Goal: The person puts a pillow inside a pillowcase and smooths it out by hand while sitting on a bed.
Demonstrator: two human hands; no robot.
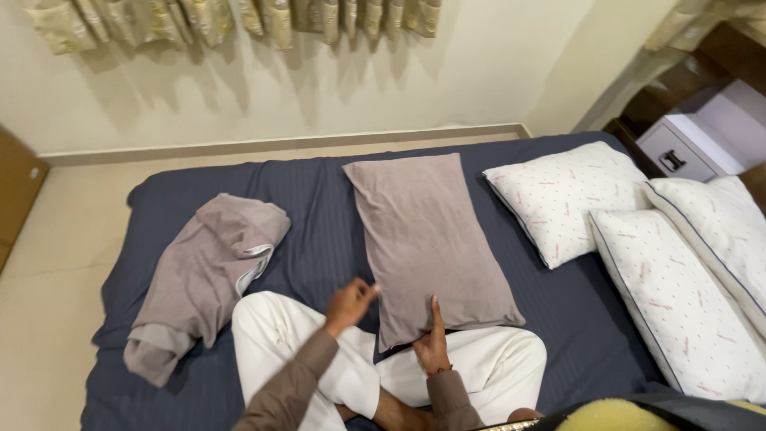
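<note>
1. Bed with dark navy striped sheet [319, 199]: fills the frame; the person sits cross-legged on it at 6 o'clock, in white trousers.
2. Three white patterned pillows [558, 199]: stacked overlapping from 2 to 4 o'clock, well apart from both hands.
3. Taupe-grey rectangular pillow in a fabric cover [427, 239]: centre of the bed, its near end resting on the person's knee.
4. Crumpled taupe-grey fabric pillow cover with white lining [203, 279]: at 9 o'clock, just beside the left knee, untouched.
5. White bedside cabinet [686, 148]: at 2 o'clock, beyond the bed.
6. Right hand [433, 345]: grip spread flat, fingers pointing up, touching the grey pillow's near edge.
7. Left hand [348, 306]: raised just beside the pillow's near left corner, fingers loosely curled, pinching nothing; blurred.
8. Step in hand, judged: the covered pillow is being smoothed or settled. A next move would call for both hands gripping its near corners.
</note>
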